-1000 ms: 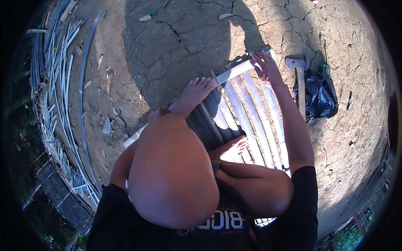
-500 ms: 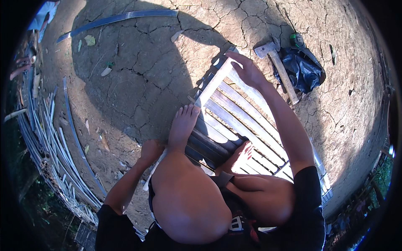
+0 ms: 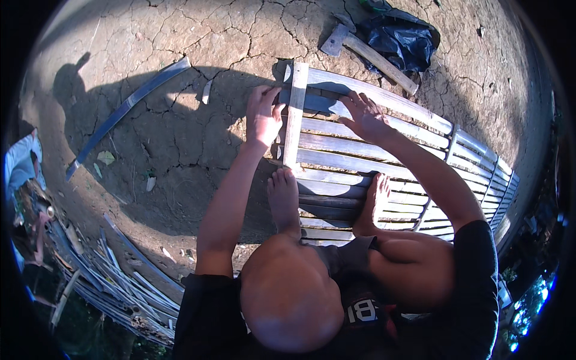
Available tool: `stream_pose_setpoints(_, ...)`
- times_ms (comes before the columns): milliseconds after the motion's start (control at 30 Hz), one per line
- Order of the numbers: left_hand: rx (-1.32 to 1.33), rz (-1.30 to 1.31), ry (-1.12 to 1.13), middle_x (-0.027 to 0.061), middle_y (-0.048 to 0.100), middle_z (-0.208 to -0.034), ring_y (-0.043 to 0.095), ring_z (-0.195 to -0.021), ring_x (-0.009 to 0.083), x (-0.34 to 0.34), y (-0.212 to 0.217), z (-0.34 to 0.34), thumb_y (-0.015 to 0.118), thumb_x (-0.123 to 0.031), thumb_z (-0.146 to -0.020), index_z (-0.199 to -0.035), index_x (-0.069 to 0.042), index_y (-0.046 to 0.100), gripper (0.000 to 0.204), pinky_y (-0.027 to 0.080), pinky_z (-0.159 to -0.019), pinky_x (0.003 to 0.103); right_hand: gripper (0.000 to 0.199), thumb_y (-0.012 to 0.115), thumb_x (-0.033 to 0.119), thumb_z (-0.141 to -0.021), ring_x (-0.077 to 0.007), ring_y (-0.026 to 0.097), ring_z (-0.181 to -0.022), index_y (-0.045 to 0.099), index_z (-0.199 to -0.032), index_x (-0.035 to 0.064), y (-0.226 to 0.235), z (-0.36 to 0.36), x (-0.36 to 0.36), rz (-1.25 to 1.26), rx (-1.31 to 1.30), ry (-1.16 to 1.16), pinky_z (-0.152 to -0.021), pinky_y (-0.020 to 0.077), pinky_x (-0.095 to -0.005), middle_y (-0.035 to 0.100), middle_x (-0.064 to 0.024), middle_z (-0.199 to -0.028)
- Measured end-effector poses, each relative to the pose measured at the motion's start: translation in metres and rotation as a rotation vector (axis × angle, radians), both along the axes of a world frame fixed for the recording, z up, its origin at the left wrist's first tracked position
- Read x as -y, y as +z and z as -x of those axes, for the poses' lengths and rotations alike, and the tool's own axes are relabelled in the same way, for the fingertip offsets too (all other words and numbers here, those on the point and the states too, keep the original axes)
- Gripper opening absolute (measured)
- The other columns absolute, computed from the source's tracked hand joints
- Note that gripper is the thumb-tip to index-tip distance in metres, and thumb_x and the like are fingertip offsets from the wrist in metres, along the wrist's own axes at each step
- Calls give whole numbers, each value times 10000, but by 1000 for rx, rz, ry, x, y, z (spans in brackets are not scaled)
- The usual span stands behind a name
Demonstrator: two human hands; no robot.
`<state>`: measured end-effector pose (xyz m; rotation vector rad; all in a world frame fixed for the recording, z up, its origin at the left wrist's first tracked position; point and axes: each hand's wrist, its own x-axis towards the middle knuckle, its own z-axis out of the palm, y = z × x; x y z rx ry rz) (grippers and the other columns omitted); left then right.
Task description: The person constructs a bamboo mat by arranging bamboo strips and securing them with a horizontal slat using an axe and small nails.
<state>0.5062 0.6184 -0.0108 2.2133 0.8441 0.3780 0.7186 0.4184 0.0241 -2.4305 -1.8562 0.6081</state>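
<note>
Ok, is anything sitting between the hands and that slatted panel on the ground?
Nothing visible. The left hand rests at the crosspiece on the slatted panel, and the right hand lies flat on the slats. The hammer and dark bag lie beyond the panel's far edge.

The left hand [image 3: 263, 117] is now gripping the slatted panel's [image 3: 384, 168] end beside the crosspiece [image 3: 294, 114] — the right hand [image 3: 365, 114] pressing its slats.

Grey slat panel [image 3: 372, 162] flat on cracked dirt; pale crossbar [image 3: 295, 114] across end.
</note>
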Motion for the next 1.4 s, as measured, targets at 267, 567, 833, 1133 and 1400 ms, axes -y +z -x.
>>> stream_pose_setpoints(267,-51,-26,-155,150,533,-1151,552,-1087,342,-4,0,-16,742,-64,-785,-1195,-119,630,429,469,-942,433,506,673,296,-884,-323,540,-1163,522,-1297,46,-4,1,13,-100,34,10,-984,473,-438,535,-155,-1279)
stream_pose_setpoints(567,14,-206,-184,196,522,-1148,553,-1074,387,-7,-9,-9,653,-153,-894,-1235,-95,626,347,464,-918,478,349,585,187,-872,-256,546,-1141,595,-1213,112,-8,10,7,-195,140,-14,-938,462,-396,556,-102,-1218)
stream_pose_setpoints(833,-63,-218,-185,163,603,-1100,591,-1029,301,-1,3,-16,556,-203,-965,-1189,-61,655,283,482,-913,420,363,572,209,-906,-273,529,-1149,565,-1256,112,-15,9,14,-189,129,-19,-949,434,-411,535,-117,-1250)
stream_pose_setpoints(1133,49,-174,-152,152,558,-1118,592,-979,318,-11,-22,-10,697,-225,-872,-1163,-143,685,303,478,-857,470,369,599,288,-931,-304,510,-1187,574,-1241,89,-6,-8,7,-189,-126,-136,-1010,425,-451,540,-141,-1252)
stream_pose_setpoints(1400,-23,42,-109,105,519,-1164,602,-901,212,-3,-10,-3,761,31,-787,-1263,-147,658,518,547,-749,333,182,612,157,-895,-359,582,-931,609,-1041,49,39,-135,-31,-712,16,-429,-857,479,-445,608,-152,-974)
